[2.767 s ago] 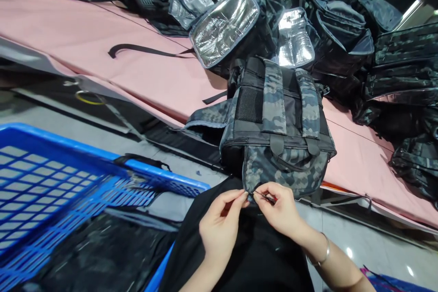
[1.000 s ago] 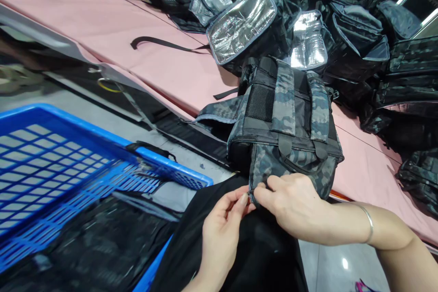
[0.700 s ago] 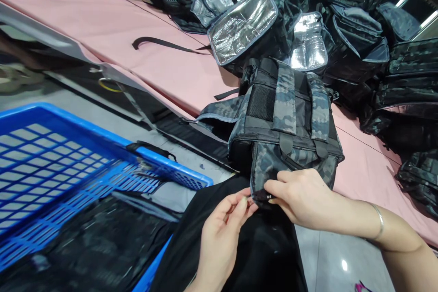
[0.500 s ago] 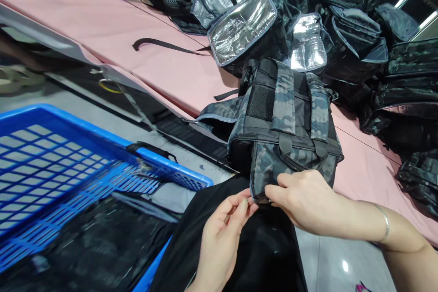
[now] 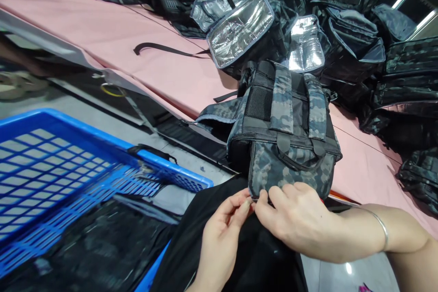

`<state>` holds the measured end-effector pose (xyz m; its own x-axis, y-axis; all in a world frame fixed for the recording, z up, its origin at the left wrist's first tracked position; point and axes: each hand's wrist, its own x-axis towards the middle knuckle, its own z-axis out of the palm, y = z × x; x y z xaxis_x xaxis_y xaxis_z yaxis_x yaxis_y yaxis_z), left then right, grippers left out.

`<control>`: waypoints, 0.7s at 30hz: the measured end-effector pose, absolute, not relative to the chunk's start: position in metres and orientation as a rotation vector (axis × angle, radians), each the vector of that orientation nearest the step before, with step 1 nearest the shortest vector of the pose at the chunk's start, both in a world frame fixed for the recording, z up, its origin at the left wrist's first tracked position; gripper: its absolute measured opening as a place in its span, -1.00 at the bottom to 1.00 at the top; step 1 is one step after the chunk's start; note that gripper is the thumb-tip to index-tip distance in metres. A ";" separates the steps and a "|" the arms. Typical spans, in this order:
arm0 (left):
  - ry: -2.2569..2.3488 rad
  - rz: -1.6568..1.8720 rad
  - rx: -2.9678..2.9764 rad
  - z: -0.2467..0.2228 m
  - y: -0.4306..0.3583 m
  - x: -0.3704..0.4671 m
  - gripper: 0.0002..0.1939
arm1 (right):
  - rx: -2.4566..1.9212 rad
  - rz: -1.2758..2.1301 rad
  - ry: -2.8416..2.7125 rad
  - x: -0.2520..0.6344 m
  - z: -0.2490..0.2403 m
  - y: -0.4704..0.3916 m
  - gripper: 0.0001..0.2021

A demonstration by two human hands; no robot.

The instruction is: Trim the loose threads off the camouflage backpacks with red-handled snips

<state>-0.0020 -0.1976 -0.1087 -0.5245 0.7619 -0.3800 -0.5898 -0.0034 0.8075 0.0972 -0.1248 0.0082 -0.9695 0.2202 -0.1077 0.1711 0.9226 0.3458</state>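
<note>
A camouflage backpack point(image 5: 282, 102) lies on the pink-covered table with its shoulder straps up, its camouflage flap point(image 5: 290, 173) hanging over the table edge toward my lap. My left hand point(image 5: 227, 223) pinches the flap's lower left corner, thumb against fingers. Close beside it, my right hand point(image 5: 290, 214) has its fingers curled in on the flap's lower edge, with thumb and forefinger near the same corner. Whatever small part lies between the fingertips is too hidden to make out. A thin silver bangle point(image 5: 381, 226) circles the right wrist.
On the pink table point(image 5: 171, 70) stand several dark camouflage bags, one open cooler bag point(image 5: 242, 27) showing silver foil lining. To the left is a blue plastic basket point(image 5: 85, 130) with a dark bag point(image 5: 102, 237) in it. A black strap point(image 5: 167, 48) lies across the table.
My right hand has shifted slightly down and left along the flap's edge, closer to my left hand. More of the flap now shows. The left hand stays at the corner.
</note>
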 end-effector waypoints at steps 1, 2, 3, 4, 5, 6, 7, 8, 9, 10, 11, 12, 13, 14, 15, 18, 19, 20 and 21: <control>1.244 1.717 0.188 -0.107 -0.198 -0.002 -0.66 | 0.308 0.499 2.944 0.098 0.009 -0.124 -0.87; 1.216 1.723 0.165 -0.105 -0.198 -0.001 -0.66 | 0.315 0.470 2.945 0.098 0.010 -0.123 -0.87; 1.174 1.731 0.134 -0.104 -0.197 -0.001 -0.67 | 0.326 0.426 2.942 0.098 0.011 -0.121 -0.87; 1.119 1.737 0.097 -0.102 -0.197 -0.002 -0.68 | 0.344 0.372 2.938 0.099 0.013 -0.117 -0.88; 1.054 1.747 0.051 -0.100 -0.197 -0.002 -0.69 | 0.369 0.306 2.940 0.100 0.014 -0.113 -0.89; 0.982 1.758 -0.001 -0.099 -0.196 -0.003 -0.70 | 0.408 0.228 2.950 0.101 0.015 -0.108 -0.90; 0.911 1.766 -0.056 -0.098 -0.196 -0.004 -0.70 | 0.462 0.133 2.975 0.103 0.016 -0.104 -0.91; 0.850 1.770 -0.104 -0.098 -0.195 -0.005 -0.71 | 0.529 0.014 3.015 0.104 0.015 -0.099 -0.92; 0.806 1.766 -0.139 -0.098 -0.195 -0.006 -0.71 | 0.610 -0.130 3.060 0.106 0.014 -0.096 -0.91; 0.780 1.753 -0.159 -0.097 -0.194 -0.006 -0.70 | 0.704 -0.297 3.096 0.108 0.011 -0.094 -0.88; 0.767 1.734 -0.164 -0.097 -0.193 -0.007 -0.69 | 0.800 -0.473 3.114 0.110 0.007 -0.093 -0.84; 0.766 1.710 -0.155 -0.096 -0.193 -0.007 -0.66 | 0.887 -0.640 3.111 0.112 0.002 -0.093 -0.80; 0.772 1.692 -0.137 -0.095 -0.192 -0.007 -0.63 | 0.956 -0.776 3.095 0.113 -0.004 -0.094 -0.78; 0.783 1.680 -0.117 -0.094 -0.192 -0.006 -0.60 | 1.006 -0.872 3.080 0.114 -0.011 -0.096 -0.77; 0.797 1.676 -0.099 -0.093 -0.191 -0.006 -0.59 | 1.041 -0.942 3.078 0.114 -0.019 -0.097 -0.79; 0.846 1.679 -0.057 -0.091 -0.189 -0.005 -0.63 | 1.126 -1.234 3.046 0.113 -0.041 -0.097 -0.95; 0.858 1.682 -0.049 -0.091 -0.189 -0.005 -0.65 | 1.172 -1.403 2.985 0.111 -0.047 -0.096 -0.95; 0.869 1.682 -0.040 -0.093 -0.188 -0.005 -0.66 | 1.221 -1.593 2.887 0.110 -0.053 -0.093 -0.91; 0.880 1.680 -0.031 -0.094 -0.187 -0.005 -0.66 | 1.268 -1.779 2.761 0.109 -0.058 -0.091 -0.87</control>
<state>-0.0049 -0.1869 -0.0944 -0.3201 0.8289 -0.4588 -0.8491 -0.0363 0.5270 0.1090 -0.0912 -0.0575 -0.6789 0.7317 -0.0612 0.3582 0.2572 -0.8975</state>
